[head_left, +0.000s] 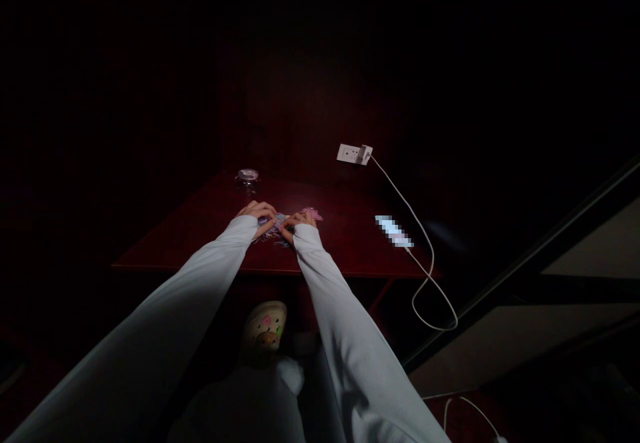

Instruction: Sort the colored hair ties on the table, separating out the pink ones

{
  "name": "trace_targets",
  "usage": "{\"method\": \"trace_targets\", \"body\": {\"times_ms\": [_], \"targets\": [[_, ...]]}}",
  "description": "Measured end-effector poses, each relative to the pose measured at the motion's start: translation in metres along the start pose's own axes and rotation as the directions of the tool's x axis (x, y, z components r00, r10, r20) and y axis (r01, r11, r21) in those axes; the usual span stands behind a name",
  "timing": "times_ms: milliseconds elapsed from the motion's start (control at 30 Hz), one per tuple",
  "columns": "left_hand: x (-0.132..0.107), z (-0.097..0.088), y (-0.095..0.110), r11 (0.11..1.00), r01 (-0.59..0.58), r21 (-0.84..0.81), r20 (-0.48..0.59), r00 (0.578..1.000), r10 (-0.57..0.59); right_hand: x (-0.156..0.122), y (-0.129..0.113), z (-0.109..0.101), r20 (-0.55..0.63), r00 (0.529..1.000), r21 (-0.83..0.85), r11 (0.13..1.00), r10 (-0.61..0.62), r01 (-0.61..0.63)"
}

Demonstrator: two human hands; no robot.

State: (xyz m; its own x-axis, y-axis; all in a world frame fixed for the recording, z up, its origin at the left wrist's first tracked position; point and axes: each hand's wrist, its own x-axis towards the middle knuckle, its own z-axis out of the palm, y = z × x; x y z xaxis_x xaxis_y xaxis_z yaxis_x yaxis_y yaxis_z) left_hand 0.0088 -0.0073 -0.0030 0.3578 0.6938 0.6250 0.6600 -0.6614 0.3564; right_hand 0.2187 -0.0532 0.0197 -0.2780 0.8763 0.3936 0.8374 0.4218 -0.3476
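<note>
On the dark red table, a small pale purple and grey stringy bundle (278,220) lies between my hands, with loose strands spreading toward the table's front edge. My left hand (259,212) has its fingers bent closed over the bundle's left side. From the right, my right hand (299,220) pinches at the same bundle, fingertips close to the left ones. A pink clump (314,213) lies just past my right hand, touching or very near it. Dim light and my fingers hide the exact kind of stringy material.
A clear round container with a pale lid (248,176) stands at the table's (200,243) back left. A phone (395,231) lies at the right, its white cable (411,208) running to a wall socket (350,154) and looping past the edge. Below is a clog (266,326).
</note>
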Motion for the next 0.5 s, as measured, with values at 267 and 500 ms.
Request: {"method": "trace_targets", "body": {"times_ms": [267,500], "targets": [[-0.0008,0.0051,-0.0033,1.000,-0.005,0.004,-0.024,1.000,0.005,0.0001,0.0019,0.0000,0.002,1.000,0.000,1.000,0.001,-0.001],[0.0000,0.0050,-0.0043,1.000,0.014,0.014,-0.011,1.000,-0.014,0.0005,0.0022,0.0009,0.011,1.000,0.027,0.999,0.021,-0.021]]}}
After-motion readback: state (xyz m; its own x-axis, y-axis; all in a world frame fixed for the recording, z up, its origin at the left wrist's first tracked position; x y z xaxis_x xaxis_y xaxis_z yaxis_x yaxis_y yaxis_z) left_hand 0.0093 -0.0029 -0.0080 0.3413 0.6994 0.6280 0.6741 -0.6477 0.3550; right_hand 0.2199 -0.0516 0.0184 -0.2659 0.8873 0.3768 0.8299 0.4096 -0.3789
